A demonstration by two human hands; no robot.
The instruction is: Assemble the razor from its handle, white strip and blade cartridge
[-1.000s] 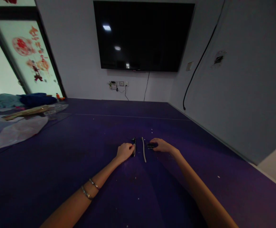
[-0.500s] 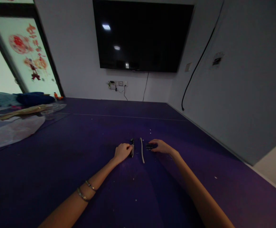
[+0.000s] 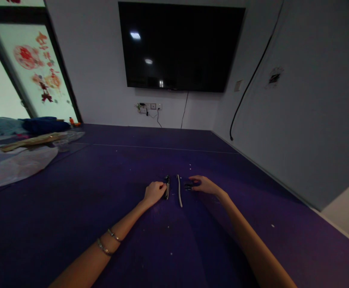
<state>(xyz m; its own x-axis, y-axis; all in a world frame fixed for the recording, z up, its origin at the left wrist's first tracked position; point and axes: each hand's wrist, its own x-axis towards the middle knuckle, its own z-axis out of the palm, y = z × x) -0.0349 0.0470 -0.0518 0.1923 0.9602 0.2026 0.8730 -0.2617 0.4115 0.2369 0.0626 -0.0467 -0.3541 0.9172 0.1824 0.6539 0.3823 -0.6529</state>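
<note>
My left hand (image 3: 155,193) is closed on a slim dark tool (image 3: 167,188) with a pale edge, which stands lengthwise away from me on the purple surface; its exact kind is too small to make out. Just right of it lies a short piece of grey cable (image 3: 179,192), slightly curved, touched by neither hand. My right hand (image 3: 203,185) rests beyond the cable, thumb and fingers apart. At its fingertips are small dark, partly see-through pieces (image 3: 188,186), lying flat; whether the thumb touches them I cannot tell.
The purple surface (image 3: 117,224) carries scattered white specks. Clear plastic sheeting (image 3: 21,168), a brown strip (image 3: 33,142) and blue cloth (image 3: 47,125) lie at the left. A black cable (image 3: 249,86) hangs along the right wall. A television (image 3: 180,48) hangs ahead.
The right hand has shifted very slightly to the right, and its fingers sit a little farther from the small dark pieces. The left hand stays on the tool.
</note>
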